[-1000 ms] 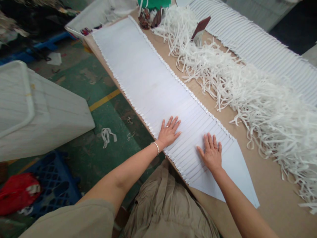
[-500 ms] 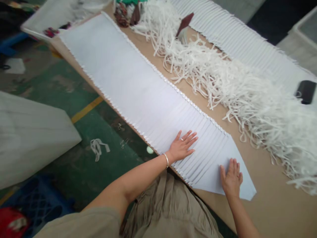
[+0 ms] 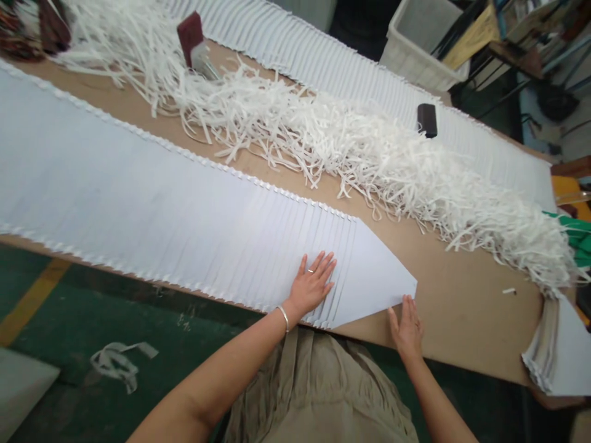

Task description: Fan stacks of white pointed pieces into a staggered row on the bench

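Note:
A long row of overlapping white sheets point(image 3: 138, 209) runs along the near edge of the brown table point(image 3: 462, 307), ending in a pointed sheet point(image 3: 373, 280) at the right. My left hand point(image 3: 311, 284) lies flat and open on the last overlapped sheets, a ring on one finger and a bangle at the wrist. My right hand point(image 3: 407, 326) rests open on the table, fingertips touching the tip of the pointed sheet.
A thick heap of white paper strips point(image 3: 351, 141) lies along the table's middle. Behind it runs a second row of white sheets point(image 3: 323, 58) with a black object point(image 3: 427, 120) on it. A stack of white sheets point(image 3: 561, 354) sits at the right edge. A white bin point(image 3: 415, 49) stands beyond.
The view has swung right. My right hand slid off the pointed sheet down to its tip at the table edge. My left hand stayed flat on the overlapped sheets.

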Motion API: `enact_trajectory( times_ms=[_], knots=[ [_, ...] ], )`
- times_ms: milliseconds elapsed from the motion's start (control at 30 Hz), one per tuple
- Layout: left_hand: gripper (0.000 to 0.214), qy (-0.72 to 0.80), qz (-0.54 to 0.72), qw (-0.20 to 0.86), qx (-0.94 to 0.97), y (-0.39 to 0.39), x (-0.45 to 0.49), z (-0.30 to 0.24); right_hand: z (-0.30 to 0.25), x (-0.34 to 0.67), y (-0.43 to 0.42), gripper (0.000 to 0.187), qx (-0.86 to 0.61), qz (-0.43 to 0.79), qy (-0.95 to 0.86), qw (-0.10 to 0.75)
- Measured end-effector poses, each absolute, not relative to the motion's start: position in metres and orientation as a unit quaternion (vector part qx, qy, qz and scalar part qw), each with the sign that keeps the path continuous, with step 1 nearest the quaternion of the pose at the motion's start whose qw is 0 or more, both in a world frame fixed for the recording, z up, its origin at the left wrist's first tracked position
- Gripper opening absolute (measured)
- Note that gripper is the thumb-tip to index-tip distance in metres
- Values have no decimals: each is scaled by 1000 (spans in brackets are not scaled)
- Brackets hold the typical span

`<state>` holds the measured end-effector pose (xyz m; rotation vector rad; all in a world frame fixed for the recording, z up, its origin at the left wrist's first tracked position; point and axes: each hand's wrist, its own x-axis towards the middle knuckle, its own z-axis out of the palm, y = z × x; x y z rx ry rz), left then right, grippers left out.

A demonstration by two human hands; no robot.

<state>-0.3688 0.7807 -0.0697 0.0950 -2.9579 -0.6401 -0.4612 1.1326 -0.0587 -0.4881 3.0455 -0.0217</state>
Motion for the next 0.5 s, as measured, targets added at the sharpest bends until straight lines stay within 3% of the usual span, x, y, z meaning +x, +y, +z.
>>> enact_trajectory(
  times_ms=[200, 367, 500],
  knots=[
    [59, -983, -180, 35, -18, 828, -382, -78, -54, -488, 1168, 74, -182, -31, 982, 31],
    [58, -990, -133, 21, 48, 844, -382, -73, -64, -532, 1239, 74, -220, -80, 972, 14],
    [55, -980, -114, 47, 159, 901, -377, -57, -64, -567, 1307, 73, -245, -116, 962, -3]
  ],
)
